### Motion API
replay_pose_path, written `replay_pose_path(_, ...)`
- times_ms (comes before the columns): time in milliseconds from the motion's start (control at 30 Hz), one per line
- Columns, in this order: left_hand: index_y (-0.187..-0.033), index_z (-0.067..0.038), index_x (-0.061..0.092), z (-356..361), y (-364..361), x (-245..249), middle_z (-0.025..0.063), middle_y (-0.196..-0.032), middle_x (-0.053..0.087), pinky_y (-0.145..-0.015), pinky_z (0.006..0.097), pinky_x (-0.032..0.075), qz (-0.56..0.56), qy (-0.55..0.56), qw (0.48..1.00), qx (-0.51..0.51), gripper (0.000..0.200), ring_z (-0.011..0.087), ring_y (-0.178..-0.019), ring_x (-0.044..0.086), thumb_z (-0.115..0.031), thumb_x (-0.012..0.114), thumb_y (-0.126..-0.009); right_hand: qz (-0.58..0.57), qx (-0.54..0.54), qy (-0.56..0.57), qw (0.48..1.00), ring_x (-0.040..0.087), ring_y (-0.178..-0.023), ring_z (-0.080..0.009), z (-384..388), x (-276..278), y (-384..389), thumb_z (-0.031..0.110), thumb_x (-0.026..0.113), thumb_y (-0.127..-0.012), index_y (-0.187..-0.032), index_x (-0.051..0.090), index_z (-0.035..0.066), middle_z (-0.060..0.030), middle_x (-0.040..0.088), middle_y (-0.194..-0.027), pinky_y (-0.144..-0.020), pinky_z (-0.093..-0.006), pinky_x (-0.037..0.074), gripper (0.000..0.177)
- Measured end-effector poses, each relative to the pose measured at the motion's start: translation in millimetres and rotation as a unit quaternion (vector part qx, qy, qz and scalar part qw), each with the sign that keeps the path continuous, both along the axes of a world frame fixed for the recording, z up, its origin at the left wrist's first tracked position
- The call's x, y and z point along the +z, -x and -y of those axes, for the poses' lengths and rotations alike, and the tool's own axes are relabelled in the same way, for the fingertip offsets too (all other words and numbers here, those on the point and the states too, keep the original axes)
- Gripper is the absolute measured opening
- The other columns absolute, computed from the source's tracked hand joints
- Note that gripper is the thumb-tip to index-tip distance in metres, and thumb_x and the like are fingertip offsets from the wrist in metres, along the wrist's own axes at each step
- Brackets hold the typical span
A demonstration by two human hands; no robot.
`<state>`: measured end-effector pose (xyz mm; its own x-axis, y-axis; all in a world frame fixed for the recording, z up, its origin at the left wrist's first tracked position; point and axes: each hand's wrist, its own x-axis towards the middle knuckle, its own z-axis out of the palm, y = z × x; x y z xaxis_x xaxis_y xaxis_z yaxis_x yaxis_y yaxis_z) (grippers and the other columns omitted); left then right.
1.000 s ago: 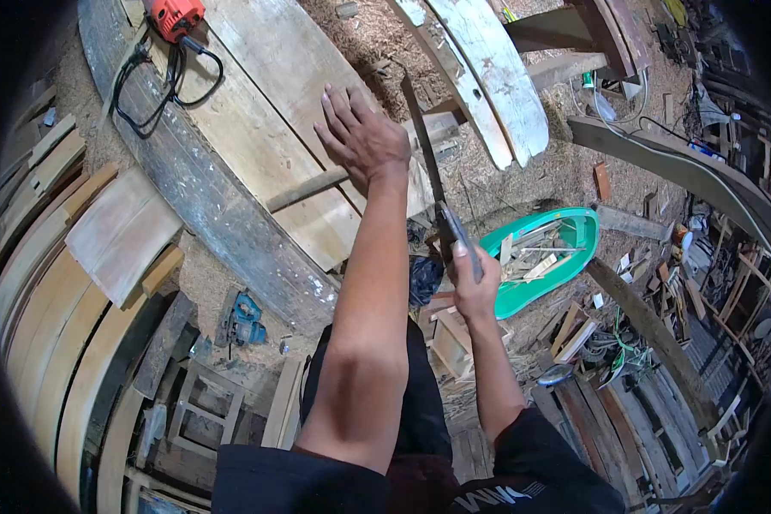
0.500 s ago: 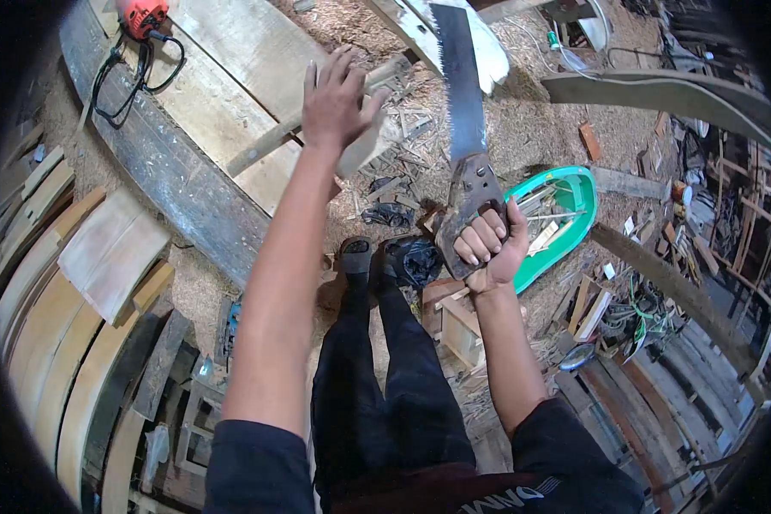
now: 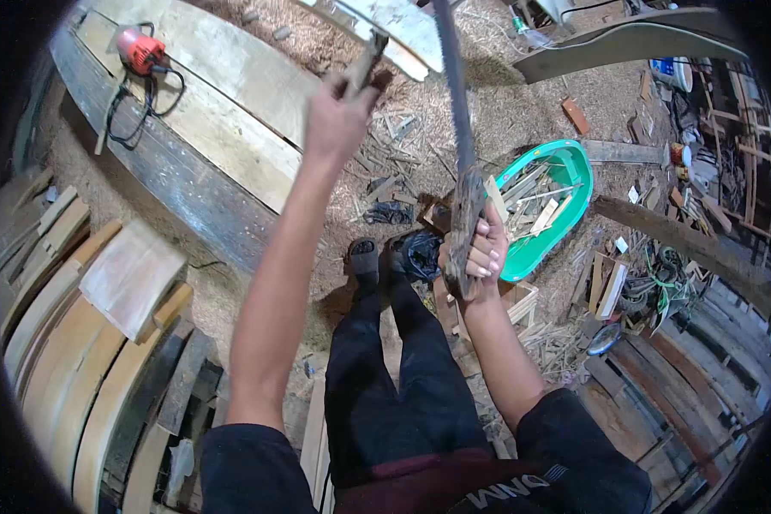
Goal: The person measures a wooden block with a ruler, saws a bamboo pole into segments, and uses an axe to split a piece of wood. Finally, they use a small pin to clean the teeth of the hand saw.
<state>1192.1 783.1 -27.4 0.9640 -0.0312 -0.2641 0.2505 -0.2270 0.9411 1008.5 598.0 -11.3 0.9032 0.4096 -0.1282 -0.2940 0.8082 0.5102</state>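
1. Two bare hands at work here, one thing in each. Right hand is wrapped tight round the handle of a saw. Just the one saw around that I can spot, held out in front with the blade pointing away from the person and seen nearly edge-on.
2. Left hand is curled round one wood stick, far end poking up and away. Hand's pretty blurry, so can't tell you exactly how the fingers sit.
3. One green tub on the floor, just past the right hand, with a bunch of thin wood scraps in it. Too jumbled to count, sorry.
4. Two pale boards lie side by side off to the left, a dark seam between them, and one greyish plank runs along their near edge.
5. One red power tool sits on top of that lot, its single black cord looped beside it.
6. Two dark shoes on the sawdusty floor, one black plastic bag right by the right one.
7. One reddish block beyond the tub, lying by itself.
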Motion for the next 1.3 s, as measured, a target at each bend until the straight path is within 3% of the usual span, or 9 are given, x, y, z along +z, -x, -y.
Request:
replay_pose_path(67, -0.113, -0.004, 0.061, 13.1, 22.3, 43.4, 0.0049, -0.085, 0.068, -0.053, 0.0252, 0.042, -0.152, 0.186, 0.969, -0.054, 0.043, 0.0121, -0.056, 0.051, -0.043, 0.059, -0.094, -0.008, 0.020, 0.017, 1.000, 0.050, -0.038, -0.0100, -1.0, 29.7, 7.2, 0.050, 0.035, -0.102, -0.092, 0.057, 0.000, -0.0003, 0.050, -0.048, -0.044, -0.0265, 0.047, 0.056)
replay_pose_path(200, -0.124, -0.008, 0.057, 46.2, 66.0, 147.1, -0.0028, -0.087, 0.063, -0.052, 0.0151, 0.038, -0.180, 0.527, 0.826, -0.083, 0.045, 0.0009, -0.063, 0.050, -0.044, 0.054, -0.098, -0.036, 0.030, 0.070, 0.996, 0.049, -0.040, -0.0089, -3.7, 101.7, 30.1, 0.054, 0.034, -0.101, -0.100, 0.058, 0.002, 0.0035, 0.047, -0.050, -0.048, -0.0280, 0.050, 0.057)
replay_pose_path(367, -0.099, -0.018, 0.060, 44.1, 91.3, 208.8, -0.0105, -0.078, 0.057, -0.043, 0.0162, 0.028, -0.116, 0.474, 0.872, -0.035, 0.019, -0.0004, -0.049, 0.040, -0.037, 0.064, -0.094, -0.140, 0.104, 0.386, 0.906, 0.060, -0.065, -0.0117, -3.3, 226.2, 64.2, 0.054, 0.037, -0.100, -0.123, 0.054, 0.002, -0.0056, 0.064, -0.086, -0.053, -0.0261, 0.054, 0.059)
replay_pose_path(400, -0.096, -0.019, 0.060, 42.8, 97.3, 229.0, -0.0111, -0.075, 0.055, -0.043, 0.0169, 0.026, -0.105, 0.445, 0.889, -0.012, 0.018, -0.0005, -0.050, 0.039, -0.036, 0.064, -0.094, -0.038, 0.052, 0.385, 0.920, 0.063, -0.079, -0.0169, -1.2, 243.2, 76.0, 0.057, 0.037, -0.099, -0.130, 0.049, 0.000, -0.0109, 0.063, -0.106, -0.062, -0.0267, 0.056, 0.066)
replay_pose_path(533, -0.090, -0.017, 0.056, 38.7, 116.2, 284.4, -0.0084, -0.063, 0.044, -0.041, 0.0209, 0.025, -0.032, 0.427, 0.904, 0.014, 0.015, 0.0024, -0.045, 0.035, -0.030, 0.059, -0.097, -0.050, -0.112, 0.527, 0.841, 0.067, -0.091, -0.0287, -13.0, 329.6, 114.0, 0.060, 0.043, -0.096, -0.137, 0.045, -0.003, -0.0205, 0.061, -0.122, -0.076, -0.0364, 0.056, 0.075)
replay_pose_path(667, -0.083, -0.016, 0.053, 34.4, 156.4, 348.9, -0.0086, -0.058, 0.040, -0.037, 0.0220, 0.019, 0.017, 0.398, 0.917, 0.018, 0.021, 0.0021, -0.041, 0.031, -0.029, 0.058, -0.098, 0.038, -0.153, 0.882, 0.444, 0.068, -0.083, -0.0197, -0.6, 324.6, 143.3, 0.052, 0.052, -0.096, -0.107, 0.064, -0.006, -0.0138, 0.069, -0.097, -0.077, -0.0321, 0.054, 0.059)
replay_pose_path(700, -0.082, -0.016, 0.053, 34.7, 162.9, 361.9, -0.0082, -0.058, 0.042, -0.037, 0.0222, 0.020, 0.030, 0.375, 0.927, 0.012, 0.021, 0.0021, -0.041, 0.032, -0.029, 0.058, -0.098, 0.026, -0.174, 0.886, 0.429, 0.068, -0.081, -0.0192, -2.8, 335.0, 145.5, 0.050, 0.053, -0.096, -0.103, 0.065, -0.005, -0.0137, 0.070, -0.094, -0.076, -0.0317, 0.054, 0.057)
replay_pose_path(933, -0.086, -0.013, 0.057, 22.8, 195.7, 388.5, -0.0059, -0.068, 0.055, -0.040, 0.0199, 0.026, 0.078, 0.392, 0.917, -0.002, 0.020, 0.0023, -0.049, 0.043, -0.029, 0.061, -0.097, -0.077, -0.281, 0.831, 0.474, 0.064, -0.064, -0.0151, -39.0, 382.4, 171.5, 0.033, 0.055, -0.099, -0.088, 0.063, -0.001, -0.0078, 0.065, -0.070, -0.060, -0.0278, 0.052, 0.036)
replay_pose_path(1300, -0.098, -0.010, 0.057, 18.8, 242.1, 432.7, -0.0051, -0.076, 0.056, -0.044, 0.0197, 0.032, 0.113, 0.394, 0.912, -0.017, 0.016, 0.0021, -0.056, 0.047, -0.024, 0.065, -0.095, -0.053, -0.374, 0.782, 0.496, 0.061, -0.059, -0.0169, -47.9, 392.4, 203.2, 0.027, 0.051, -0.100, -0.084, 0.057, 0.001, -0.0086, 0.061, -0.069, -0.057, -0.0307, 0.053, 0.031)
